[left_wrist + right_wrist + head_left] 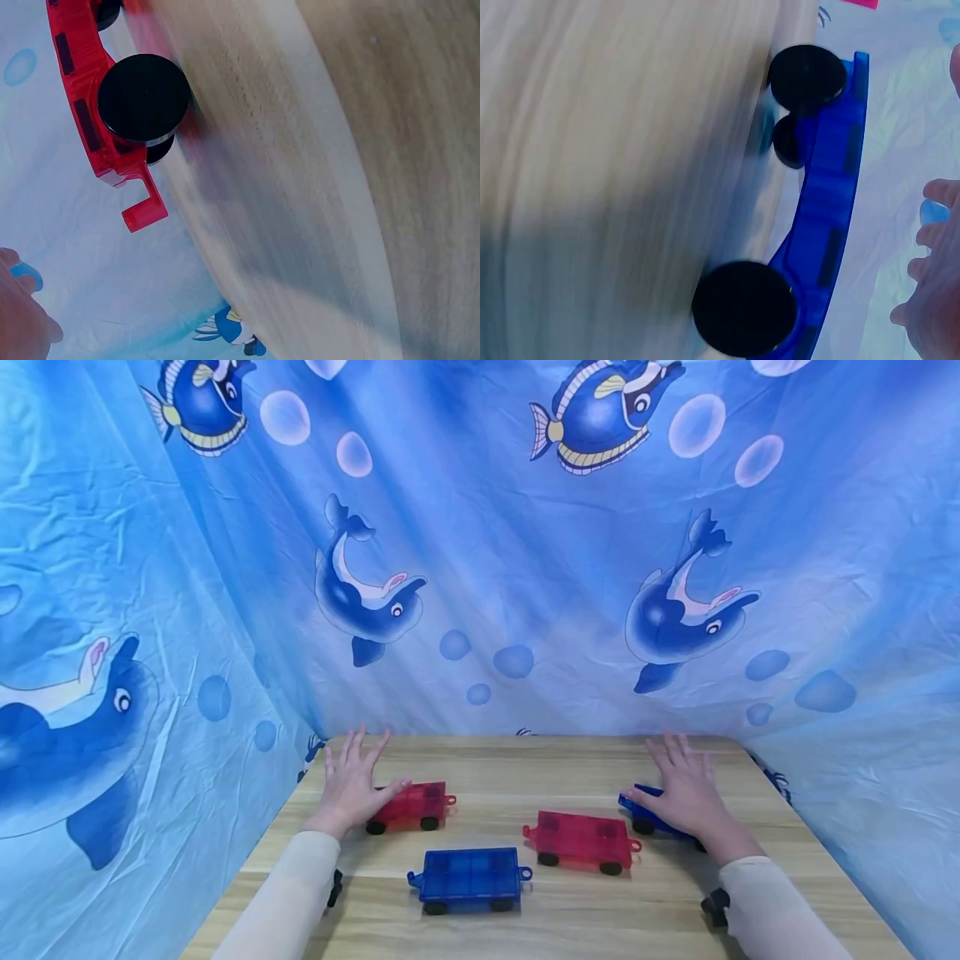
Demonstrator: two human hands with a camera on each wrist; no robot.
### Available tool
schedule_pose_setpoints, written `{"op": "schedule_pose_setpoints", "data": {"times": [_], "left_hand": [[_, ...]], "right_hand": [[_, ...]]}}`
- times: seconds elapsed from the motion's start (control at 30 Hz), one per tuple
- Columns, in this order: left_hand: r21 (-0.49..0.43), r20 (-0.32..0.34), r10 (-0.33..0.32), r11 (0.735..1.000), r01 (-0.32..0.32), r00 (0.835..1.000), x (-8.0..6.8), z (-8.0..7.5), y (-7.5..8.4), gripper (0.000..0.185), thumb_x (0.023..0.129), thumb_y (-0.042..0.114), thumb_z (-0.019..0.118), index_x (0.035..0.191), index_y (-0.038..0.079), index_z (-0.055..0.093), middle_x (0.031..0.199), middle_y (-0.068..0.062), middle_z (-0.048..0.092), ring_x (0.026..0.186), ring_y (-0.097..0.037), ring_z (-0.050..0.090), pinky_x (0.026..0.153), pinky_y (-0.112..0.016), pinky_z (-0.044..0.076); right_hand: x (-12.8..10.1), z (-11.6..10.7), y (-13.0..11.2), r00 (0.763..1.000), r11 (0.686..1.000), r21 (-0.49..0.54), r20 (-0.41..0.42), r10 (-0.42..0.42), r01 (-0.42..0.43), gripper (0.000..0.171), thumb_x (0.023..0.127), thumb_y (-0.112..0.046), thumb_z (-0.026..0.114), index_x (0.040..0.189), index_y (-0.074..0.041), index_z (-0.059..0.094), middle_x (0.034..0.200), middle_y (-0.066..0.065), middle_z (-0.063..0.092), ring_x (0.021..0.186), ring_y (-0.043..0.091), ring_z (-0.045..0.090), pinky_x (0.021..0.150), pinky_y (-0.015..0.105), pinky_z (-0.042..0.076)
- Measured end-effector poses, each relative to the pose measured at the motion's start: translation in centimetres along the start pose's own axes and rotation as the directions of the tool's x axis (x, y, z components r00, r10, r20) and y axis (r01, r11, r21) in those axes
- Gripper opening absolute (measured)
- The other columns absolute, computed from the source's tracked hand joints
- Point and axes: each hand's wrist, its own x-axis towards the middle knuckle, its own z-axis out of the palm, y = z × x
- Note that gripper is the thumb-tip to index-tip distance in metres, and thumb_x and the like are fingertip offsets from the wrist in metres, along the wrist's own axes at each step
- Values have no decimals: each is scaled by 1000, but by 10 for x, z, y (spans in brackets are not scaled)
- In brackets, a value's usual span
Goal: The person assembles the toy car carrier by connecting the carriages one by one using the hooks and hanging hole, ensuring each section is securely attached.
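A person is leaning over a wooden bench (525,760) hung round with blue sea-print cloth (525,568), and both hands are lying flat with fingers spread, gripping nothing.

The left hand (352,785) is resting on the back end of a red wheeled cart (412,806) near the left side, its thumb lying along the cart's edge. The left wrist view is showing that cart's (90,112) underside rail, a black wheel and the little hook at its end, with the wood blurred beside it.

The right hand (686,793) is covering most of a blue wheeled cart (637,806) toward the right, palm down on its top; only the cart's left end and one wheel are showing from above. From the right wrist, the same blue cart (832,217) is standing on its black wheels against the bench.

Two more carts are sitting untouched between the arms: a second red cart (581,839) just left of the blue one under the right hand, and a second blue cart (468,877) nearest the person.

To my eye the hands are only settling onto the outer carts, not yet lifting or coupling anything. Any next move would call for the fingers to curl round a cart's sides, or to press and roll it, keeping the hooked ends lined up with a neighbour.
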Motion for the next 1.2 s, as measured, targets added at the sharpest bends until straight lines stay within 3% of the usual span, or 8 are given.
{"op": "schedule_pose_setpoints", "data": {"times": [0.27, 0.5, 0.7, 1.03, 1.2], "left_hand": [[-36, -14, 9, 999, -9, 1000, -4, 1, 1, 93, 79, 73, 57, 154, 36, 17, 159, -15, 10, 144, -39, 8, 106, -63, -14], [-114, 16, 3, 993, -1, 1000, -7, -1, 5, 88, 83, 67, 58, 154, 37, 16, 160, -12, 8, 141, -43, 15, 108, -66, -2], [-169, 33, -3, 986, 8, 999, -8, -2, 9, 85, 85, 60, 62, 154, 36, 17, 159, -13, 9, 140, -44, 16, 108, -66, 4], [-311, 78, -13, 950, 37, 997, -13, 4, 12, 80, 85, 55, 66, 152, 29, 30, 158, -12, 15, 137, -46, 19, 100, -72, 22], [-332, 116, -27, 941, 64, 993, -16, 11, 12, 80, 83, 58, 66, 151, 32, 31, 156, -12, 21, 138, -43, 21, 99, -69, 27]], "right_hand": [[2, 7, -13, 999, 999, 36, -18, -32, 33, 106, 77, -79, 53, 154, -11, 25, 160, 16, 5, 145, 34, -8, 105, 61, -17], [5, 9, -30, 999, 993, 107, -18, -39, 40, 105, 77, -77, 54, 153, -10, 27, 160, 15, 7, 145, 38, 1, 105, 70, 2], [7, 13, -47, 999, 986, 158, -30, -40, 44, 103, 76, -77, 56, 151, -11, 31, 159, 13, 13, 142, 41, 12, 104, 70, 10], [8, 22, -74, 1000, 970, 243, -2, -22, 21, 99, 74, -76, 61, 151, -21, 32, 156, 13, 24, 140, 41, 20, 103, 71, 14], [8, 25, -91, 1000, 959, 282, 19, -22, 16, 98, 73, -75, 62, 151, -24, 32, 155, 11, 26, 138, 42, 24, 102, 71, 18]]}}
